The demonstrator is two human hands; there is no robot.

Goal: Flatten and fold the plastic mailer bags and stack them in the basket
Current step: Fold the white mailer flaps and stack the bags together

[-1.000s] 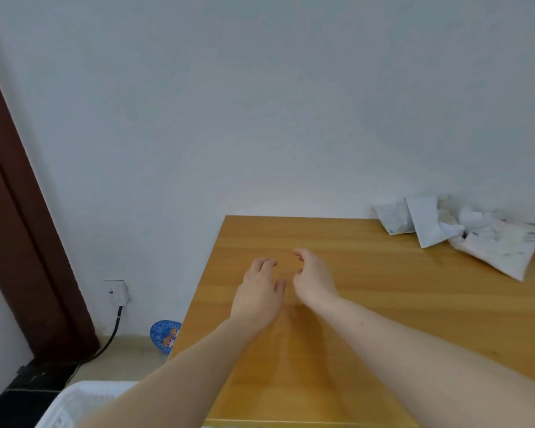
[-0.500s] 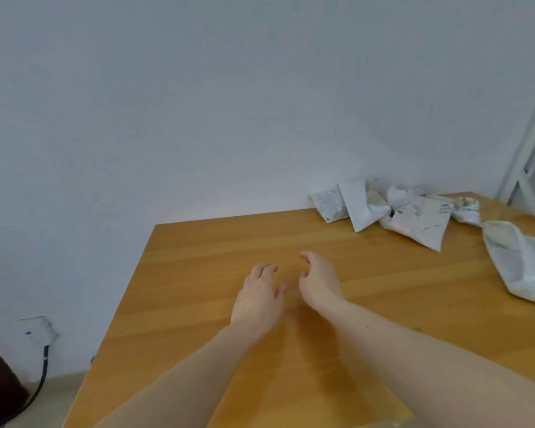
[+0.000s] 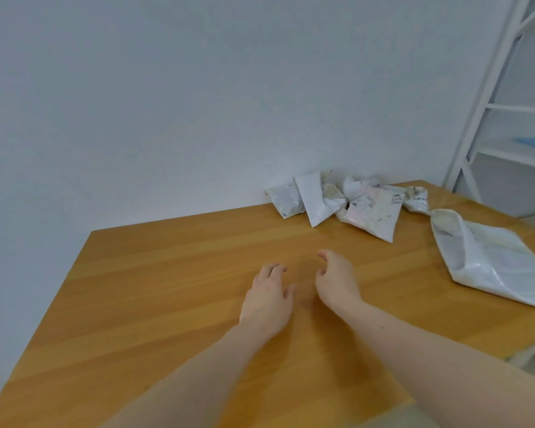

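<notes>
Both hands hover over the bare wooden table [image 3: 167, 273] and hold nothing: the left hand [image 3: 267, 299] has loose, nearly straight fingers, the right hand [image 3: 335, 281] has them lightly curled. The step, I think, is to fetch a bag. The large white mailer bag [image 3: 488, 261] lies well apart to the right, its long axis running from the far wall toward the near right edge. Better to take it by one edge. The crumpled mailers [image 3: 340, 200] sit against the wall. No basket is visible.
</notes>
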